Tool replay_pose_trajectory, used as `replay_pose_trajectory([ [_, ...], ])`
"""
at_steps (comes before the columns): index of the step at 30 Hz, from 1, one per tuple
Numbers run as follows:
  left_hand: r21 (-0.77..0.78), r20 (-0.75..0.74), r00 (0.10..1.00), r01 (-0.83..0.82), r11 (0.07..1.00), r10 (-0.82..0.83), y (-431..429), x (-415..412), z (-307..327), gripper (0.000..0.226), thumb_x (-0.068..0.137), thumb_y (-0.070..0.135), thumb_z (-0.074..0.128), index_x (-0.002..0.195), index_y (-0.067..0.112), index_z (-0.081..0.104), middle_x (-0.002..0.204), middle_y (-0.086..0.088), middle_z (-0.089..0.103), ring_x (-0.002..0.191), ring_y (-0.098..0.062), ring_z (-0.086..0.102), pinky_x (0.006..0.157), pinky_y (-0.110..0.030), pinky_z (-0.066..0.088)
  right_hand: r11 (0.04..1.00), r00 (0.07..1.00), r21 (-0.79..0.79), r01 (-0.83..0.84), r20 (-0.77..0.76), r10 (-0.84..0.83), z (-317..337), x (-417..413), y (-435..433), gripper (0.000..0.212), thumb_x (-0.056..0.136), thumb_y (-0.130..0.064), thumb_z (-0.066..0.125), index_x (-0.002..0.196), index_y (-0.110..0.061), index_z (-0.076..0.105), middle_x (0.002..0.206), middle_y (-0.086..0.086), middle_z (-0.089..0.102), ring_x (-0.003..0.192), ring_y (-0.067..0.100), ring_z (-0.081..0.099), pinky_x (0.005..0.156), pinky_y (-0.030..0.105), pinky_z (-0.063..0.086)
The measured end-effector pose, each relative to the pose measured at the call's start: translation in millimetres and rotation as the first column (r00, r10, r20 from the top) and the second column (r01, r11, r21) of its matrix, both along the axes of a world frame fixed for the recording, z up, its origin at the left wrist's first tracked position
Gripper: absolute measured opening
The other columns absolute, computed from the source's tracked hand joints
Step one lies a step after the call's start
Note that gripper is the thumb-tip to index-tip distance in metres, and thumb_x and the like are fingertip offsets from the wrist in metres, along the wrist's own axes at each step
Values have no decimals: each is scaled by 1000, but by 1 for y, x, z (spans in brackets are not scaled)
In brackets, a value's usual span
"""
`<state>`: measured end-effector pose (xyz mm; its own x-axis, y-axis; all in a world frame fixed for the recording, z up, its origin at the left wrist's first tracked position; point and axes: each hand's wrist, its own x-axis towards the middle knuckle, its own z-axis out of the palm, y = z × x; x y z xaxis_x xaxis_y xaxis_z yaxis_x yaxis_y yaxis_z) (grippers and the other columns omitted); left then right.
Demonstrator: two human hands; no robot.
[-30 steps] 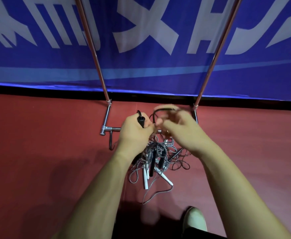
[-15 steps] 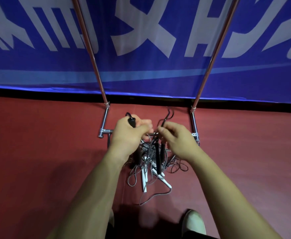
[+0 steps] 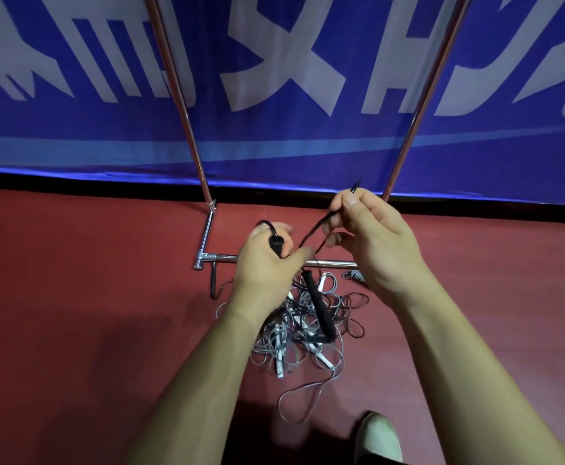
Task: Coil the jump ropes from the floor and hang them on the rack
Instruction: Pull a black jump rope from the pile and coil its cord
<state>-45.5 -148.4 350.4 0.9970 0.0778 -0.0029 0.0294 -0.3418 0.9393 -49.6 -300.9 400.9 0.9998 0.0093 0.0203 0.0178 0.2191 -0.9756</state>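
L hand [image 3: 263, 265] grips black handle [image 3: 277, 245], R hand [image 3: 375, 250] pinches its cord [image 3: 314, 231]; banner [image 3: 274, 146] text unreadable.

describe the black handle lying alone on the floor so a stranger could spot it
Find the metal rack on the red floor before the blue banner. Just in front of its left base corner, left of the tangled rope pile, lies the black handle. It alone lies outside the tangle; the other handles sit in it or are held.

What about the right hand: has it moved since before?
Yes. The right hand rose toward the foot of the reddish metal rack's right pole, pinching the thin black jump rope.
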Motion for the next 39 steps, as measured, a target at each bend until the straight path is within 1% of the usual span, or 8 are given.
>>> replay_pose_trajectory([
  [6, -162, -32, 995, 84, 983, -90, 0, 0, 6, 49, 85, 7, 77, 58, 22, 38, 56, -1, 55, 56, -16, 65, 60, -33, 48, 999, 999, 36, -35, 18, 34, 3, -1, -1, 21, 105, -11, 45, 100, -14, 64, 83, 1, 61, 78, 16, 57, 70, 31, 47],
  [10, -384, 1, 1000, 12, 923, -12, 2, 5, 18, 48, 86, 2, 75, 62, 16, 37, 61, -11, 59, 53, -16, 62, 53, -25, 49, 948, 979, -254, -192, -121, 166, -22, -2, -5, 45, 93, 3, 56, 132, -20, 58, 117, 4, 66, 93, 21, 55, 87, 41, 50],
  [14, -548, -54, 998, -13, 836, -20, 5, 4, 26, 46, 89, 0, 70, 63, 17, 36, 69, -9, 69, 53, -14, 58, 51, -22, 49, 796, 905, -431, -424, -240, 352, -56, -9, 0, 31, 91, -17, 67, 122, -20, 65, 118, 3, 70, 103, 13, 62, 105, 42, 47],
  [19, -620, -119, 993, -65, 782, -12, 12, 6, 27, 47, 90, 6, 70, 62, 21, 36, 76, -8, 70, 56, -12, 58, 52, -20, 47, 730, 885, -501, -465, -229, 406, -81, -15, 9, 16, 99, -12, 58, 110, -18, 68, 102, -2, 71, 95, 14, 63, 96, 39, 49],
  [24, -572, -285, 959, -161, 805, -11, 10, 5, 26, 26, 94, 31, 68, 86, 9, 58, 75, 0, 71, 75, -24, 62, 52, -25, 44, 883, 976, -423, -204, -160, 149, -68, -11, 9, 11, 101, -25, 59, 100, -15, 63, 75, -6, 62, 73, 14, 60, 76, 48, 53],
  [30, -640, -441, 870, -133, 757, -220, -3, -8, 31, 51, 103, 51, 45, 64, 18, 43, 59, -13, 44, 53, -24, 44, 53, -34, 37, 981, 974, -109, -161, -176, 140, -29, -18, 23, 20, 105, -22, 49, 98, -8, 60, 71, 9, 54, 65, 23, 55, 61, 36, 53],
  [33, -640, -463, 869, -192, 744, -174, -7, -13, 36, 48, 106, 45, 41, 73, 12, 49, 57, -13, 42, 46, -23, 42, 49, -32, 37, 967, 971, -187, -175, -197, 137, -27, -27, 25, 19, 104, -25, 52, 97, -10, 62, 71, 12, 61, 62, 26, 58, 56, 35, 50],
  [39, -652, -513, 834, -227, 724, -201, -12, -23, 50, 49, 109, 37, 38, 104, -1, 68, 113, -25, 72, 109, -35, 70, 93, -44, 56, 869, 999, -495, 3, -33, -22, -26, -57, 27, 15, 99, -36, 57, 94, -27, 68, 80, -6, 68, 73, 9, 61, 70, 33, 50],
])
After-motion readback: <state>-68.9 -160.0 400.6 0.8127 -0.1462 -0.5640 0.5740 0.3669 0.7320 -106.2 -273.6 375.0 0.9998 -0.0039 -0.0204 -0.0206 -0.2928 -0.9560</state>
